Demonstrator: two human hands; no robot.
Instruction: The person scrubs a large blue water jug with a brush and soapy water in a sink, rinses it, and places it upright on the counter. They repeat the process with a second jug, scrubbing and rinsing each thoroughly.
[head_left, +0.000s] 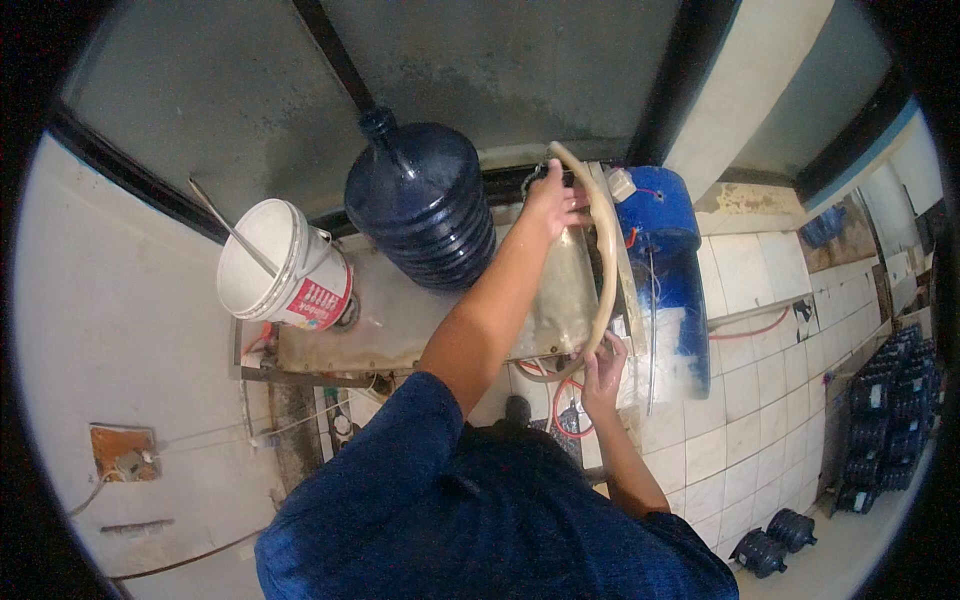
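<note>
A beige flexible hose (609, 255) arches over the right end of a metal worktop (330, 352). My right hand (604, 379) grips its lower part at the front edge, thumb and fingers on either side. Further back, my left hand (551, 201) has its fingers spread and its thumb raised, with fingertips reaching the hose's inner side. Whether they press on it is hard to see. Beneath that hand is a dull metal panel or trough (566, 289). To its left, a large dark blue water jug (420, 202) stands upright on the worktop.
A white plastic bucket (289, 262) holding a metal rod (232, 229) stands left. A blue drum (664, 210) is close at right. An orange hose (559, 409) loops below the worktop. Several water jugs (885, 420) are stacked far right, with two more jugs (772, 540) on the floor.
</note>
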